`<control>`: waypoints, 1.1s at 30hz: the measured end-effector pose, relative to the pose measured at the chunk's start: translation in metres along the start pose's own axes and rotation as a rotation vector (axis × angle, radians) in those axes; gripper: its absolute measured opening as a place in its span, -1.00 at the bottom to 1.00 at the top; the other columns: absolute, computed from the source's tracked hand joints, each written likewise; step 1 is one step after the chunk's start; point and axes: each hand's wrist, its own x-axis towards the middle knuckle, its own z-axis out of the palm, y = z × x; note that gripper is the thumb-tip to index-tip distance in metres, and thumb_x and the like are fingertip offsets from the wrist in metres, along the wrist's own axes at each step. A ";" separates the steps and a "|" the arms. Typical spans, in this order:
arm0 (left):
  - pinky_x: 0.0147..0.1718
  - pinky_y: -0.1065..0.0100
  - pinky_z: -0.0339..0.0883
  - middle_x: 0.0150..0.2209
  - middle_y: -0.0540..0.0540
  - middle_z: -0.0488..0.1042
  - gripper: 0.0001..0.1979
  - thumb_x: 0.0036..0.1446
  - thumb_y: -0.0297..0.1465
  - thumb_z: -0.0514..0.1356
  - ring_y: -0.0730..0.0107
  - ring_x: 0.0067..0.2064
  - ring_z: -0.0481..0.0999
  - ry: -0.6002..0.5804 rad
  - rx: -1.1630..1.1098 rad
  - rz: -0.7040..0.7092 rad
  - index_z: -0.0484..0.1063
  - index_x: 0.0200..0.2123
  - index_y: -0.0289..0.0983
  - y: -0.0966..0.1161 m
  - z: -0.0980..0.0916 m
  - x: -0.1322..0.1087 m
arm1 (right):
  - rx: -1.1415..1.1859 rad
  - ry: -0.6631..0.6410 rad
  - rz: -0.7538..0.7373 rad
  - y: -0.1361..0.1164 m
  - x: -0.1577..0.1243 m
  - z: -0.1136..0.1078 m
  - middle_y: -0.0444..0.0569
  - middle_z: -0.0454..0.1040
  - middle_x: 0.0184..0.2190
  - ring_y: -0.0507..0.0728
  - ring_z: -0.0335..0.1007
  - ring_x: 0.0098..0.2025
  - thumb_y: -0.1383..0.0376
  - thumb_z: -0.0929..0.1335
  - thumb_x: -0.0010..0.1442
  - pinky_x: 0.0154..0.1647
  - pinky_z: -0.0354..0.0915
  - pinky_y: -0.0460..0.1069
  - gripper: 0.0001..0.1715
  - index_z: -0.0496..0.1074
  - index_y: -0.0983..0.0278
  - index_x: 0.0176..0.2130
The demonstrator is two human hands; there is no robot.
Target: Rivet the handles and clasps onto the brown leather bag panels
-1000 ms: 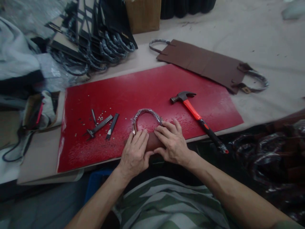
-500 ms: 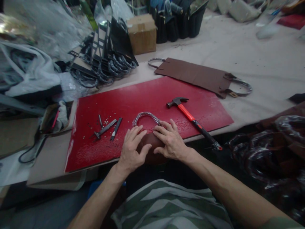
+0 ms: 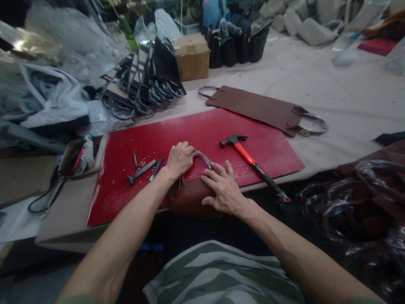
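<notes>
A brown leather bag panel [image 3: 193, 196] hangs over the near edge of the red board. Its curved bag handle [image 3: 204, 158], wrapped in clear plastic, lies on the board. My left hand [image 3: 180, 159] is closed around the left side of this handle, hiding that part of it. Fingers spread, my right hand [image 3: 223, 188] rests on the panel by the handle's right end. To the right lies a claw hammer [image 3: 248, 158] with a red and black grip. Metal hand tools [image 3: 142, 170] lie left of my left hand, among small scattered bits.
The red board [image 3: 177, 131] covers the near table. Behind it lies another brown panel [image 3: 253, 107] with two wrapped handles. Black pieces with wrapped handles [image 3: 142, 84] and a cardboard box [image 3: 191, 57] stand farther back. More wrapped brown handles [image 3: 341, 207] are piled at the right.
My left hand has moved from the panel up onto the handle and closed on it. My right hand stays on the panel. The view has shifted slightly.
</notes>
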 end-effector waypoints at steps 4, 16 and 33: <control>-0.15 0.23 0.29 -0.19 -0.17 0.46 -0.74 0.34 -0.27 0.10 0.17 -0.11 0.43 0.003 -0.032 -0.016 0.55 -0.23 -0.25 0.000 0.002 0.004 | -0.009 -0.012 0.007 -0.004 0.002 -0.001 0.09 0.39 0.16 0.42 0.02 0.31 0.00 0.53 -0.01 0.39 -0.47 0.42 -0.17 0.37 0.32 0.13; -0.14 0.24 0.33 -0.22 -0.17 0.43 -0.75 0.33 -0.30 0.11 0.17 -0.11 0.42 0.041 -0.110 -0.037 0.57 -0.23 -0.25 0.009 0.005 -0.002 | 0.043 0.114 0.077 -0.009 -0.003 0.016 0.07 0.45 0.12 0.35 0.17 0.23 0.08 0.50 -0.02 0.42 -0.37 0.32 -0.29 0.44 0.31 0.08; -0.06 0.24 0.42 -0.21 -0.14 0.54 -0.78 0.27 -0.33 0.10 0.27 -0.14 0.53 0.492 -0.314 -0.400 0.52 -0.21 -0.28 -0.045 -0.036 -0.134 | 0.105 0.198 0.035 -0.004 -0.003 0.015 0.09 0.50 0.05 0.35 0.26 0.16 0.10 0.48 0.05 0.37 -0.18 0.33 -0.39 0.48 0.33 0.04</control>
